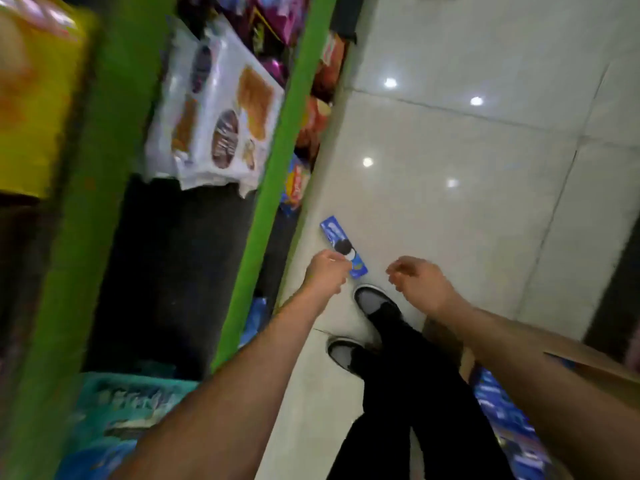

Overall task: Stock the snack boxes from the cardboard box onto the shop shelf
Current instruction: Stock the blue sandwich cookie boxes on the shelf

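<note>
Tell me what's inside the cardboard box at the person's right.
Inside the cardboard box, blue snack boxes show, packed closely. The right forearm and a box flap cover much of it, so their number and anything beneath stay hidden.

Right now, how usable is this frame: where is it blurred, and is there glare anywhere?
Head view: heavy motion blur smears the green shelf edge and the yellow packs at left; the blue cookie box by the left hand stays readable. Ceiling lights glare as bright spots on the floor tiles. Wide-angle distortion bends the tile lines.
</note>
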Motion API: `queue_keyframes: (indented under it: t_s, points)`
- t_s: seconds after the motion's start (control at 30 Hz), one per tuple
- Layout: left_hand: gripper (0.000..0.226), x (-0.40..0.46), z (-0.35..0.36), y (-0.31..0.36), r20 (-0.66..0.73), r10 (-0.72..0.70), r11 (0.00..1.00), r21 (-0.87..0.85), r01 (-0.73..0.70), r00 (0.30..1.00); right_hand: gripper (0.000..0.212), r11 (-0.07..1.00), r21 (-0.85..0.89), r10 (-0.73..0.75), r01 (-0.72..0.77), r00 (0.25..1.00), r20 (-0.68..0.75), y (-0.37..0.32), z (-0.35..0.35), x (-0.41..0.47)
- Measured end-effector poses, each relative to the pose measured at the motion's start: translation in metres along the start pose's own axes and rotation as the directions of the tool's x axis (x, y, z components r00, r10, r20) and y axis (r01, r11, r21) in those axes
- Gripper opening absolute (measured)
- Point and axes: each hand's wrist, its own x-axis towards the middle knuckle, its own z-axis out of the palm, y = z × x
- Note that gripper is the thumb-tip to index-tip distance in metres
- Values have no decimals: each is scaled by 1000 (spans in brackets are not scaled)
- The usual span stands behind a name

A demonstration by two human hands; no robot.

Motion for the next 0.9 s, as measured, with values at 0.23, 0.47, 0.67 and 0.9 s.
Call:
queue_keyframes:
  t_s: [0.23,0.47,0.67,0.9]
  points:
    - [75,213,99,-77,-173,-206,976,29,214,963,13,992,8,124,-124,992,-8,134,66,144]
    - [76,270,141,-108,-126,-349,937,-44,346,929,16,973,124,202,-196,979,-30,198,80,149]
    - [66,157,101,-80,-37,-285,959,-10,285,958,14,971,136,204,-196,978,-42,147,58,91]
    - [49,-58,6,-37,46,-107,962,258,91,993,27,979,-195,-48,49,999,12,13,-3,-49]
